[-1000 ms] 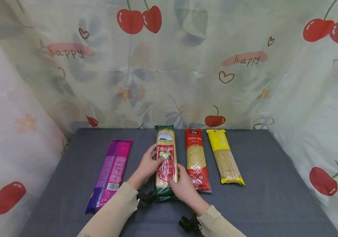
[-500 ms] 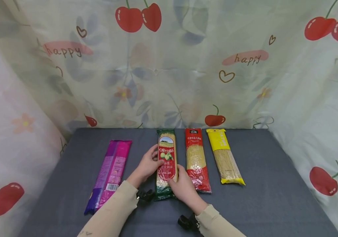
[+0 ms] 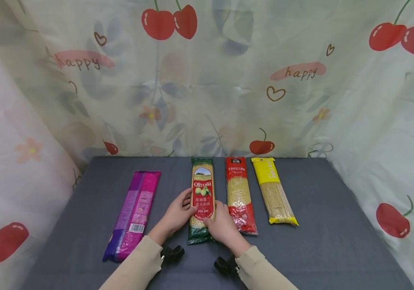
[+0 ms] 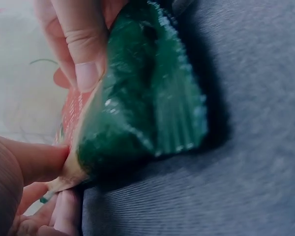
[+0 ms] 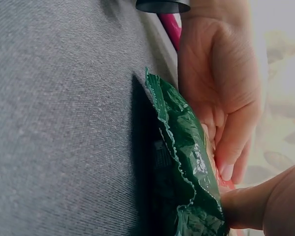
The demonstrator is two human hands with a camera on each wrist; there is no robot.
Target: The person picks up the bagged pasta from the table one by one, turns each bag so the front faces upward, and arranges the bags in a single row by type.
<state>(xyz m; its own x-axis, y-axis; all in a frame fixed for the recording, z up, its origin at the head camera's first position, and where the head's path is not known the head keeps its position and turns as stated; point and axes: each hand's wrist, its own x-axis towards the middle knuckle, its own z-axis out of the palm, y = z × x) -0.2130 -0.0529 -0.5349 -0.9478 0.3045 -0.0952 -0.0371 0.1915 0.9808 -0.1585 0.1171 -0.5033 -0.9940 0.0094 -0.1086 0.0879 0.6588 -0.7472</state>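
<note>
Olivoilà pack [image 3: 202, 189] gripped from both sides

A cherry-printed curtain [image 3: 192, 100] is hung behind and beside a table [image 3: 323, 245] covered in dark grey. At the left, a purple-pink pack [image 3: 132, 217] is laid aslant. Near the middle, the Olivoilà pack is held lengthwise between it and a red pack [image 3: 238, 191], which is placed just to the right; beyond that is laid a yellow-ended pack [image 3: 274, 191]. The left edge is clamped by the left hand [image 3: 175, 212], its thumb set on the front; the lower right edge is clamped likewise by the right hand [image 3: 222, 226]. Black devices [image 3: 225, 266] are worn at the wrists.
</note>
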